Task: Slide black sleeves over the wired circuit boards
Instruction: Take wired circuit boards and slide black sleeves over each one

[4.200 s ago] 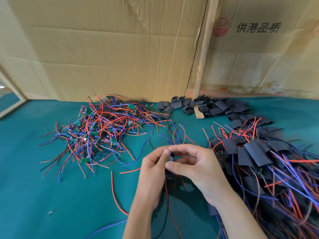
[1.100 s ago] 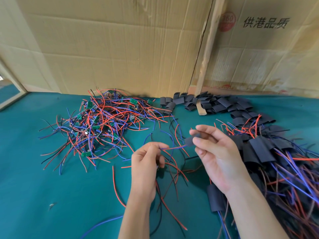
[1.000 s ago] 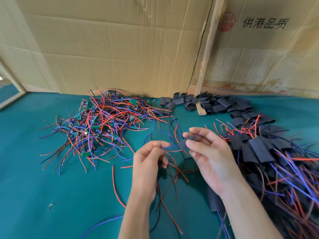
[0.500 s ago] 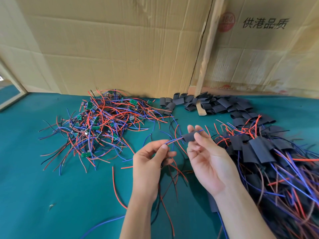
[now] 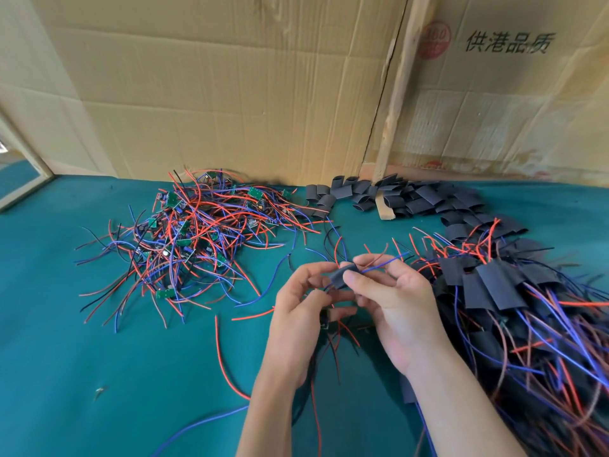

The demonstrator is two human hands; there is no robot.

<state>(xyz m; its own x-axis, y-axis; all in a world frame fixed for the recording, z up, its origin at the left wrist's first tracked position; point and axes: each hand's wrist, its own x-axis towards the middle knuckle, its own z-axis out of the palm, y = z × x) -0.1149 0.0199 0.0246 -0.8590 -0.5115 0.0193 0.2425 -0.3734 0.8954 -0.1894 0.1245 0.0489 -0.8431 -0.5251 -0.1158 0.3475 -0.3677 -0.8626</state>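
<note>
Overhead, cardboard (image 5: pixel 230 94) is showing printed "供港品质" beside a red round stamp, unreadable. Green desk (image 5: pixel 99 374) is carrying bare wired boards (image 5: pixel 184 239) near its far left, loose sleeves (image 5: pixel 395 196) along the far edge, sleeved boards (image 5: pixel 501 285) right. Right hand (image 5: pixel 398 308) is pinching a sleeve (image 5: pixel 342 275) with blue wire through it; left hand (image 5: pixel 300 321) is gripping the wires.

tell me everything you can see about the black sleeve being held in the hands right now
The black sleeve is a short, matte, dark grey-black tube, flattened and soft-looking, like heat-shrink. It is held above the green tabletop, tilted, pinched by the right hand between thumb and fingers. A blue wire runs through it and sticks out of its upper right end; wires also leave the lower left end toward the left hand. Whether a board sits inside cannot be seen.
</note>
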